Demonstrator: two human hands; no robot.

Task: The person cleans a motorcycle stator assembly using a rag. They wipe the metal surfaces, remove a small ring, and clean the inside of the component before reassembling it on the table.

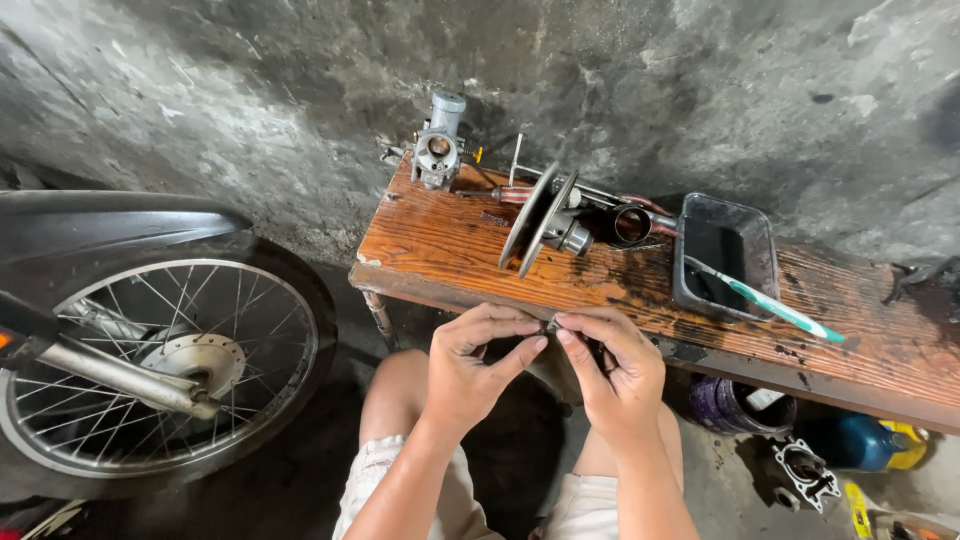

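Workbench-edge (620, 310) small part (551, 325), orientation unclear

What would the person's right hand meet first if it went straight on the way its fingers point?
The right hand points left, so it would meet the left hand first; their fingertips already pinch a small dark part between them.

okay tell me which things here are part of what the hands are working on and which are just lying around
In hand:
left hand and right hand, pinching a small dark part, too small to identify

Lying about:
grey metal carburettor
pair of metal pulley discs
dark rectangular tray with green-handled toothbrush
spoked motorcycle wheel
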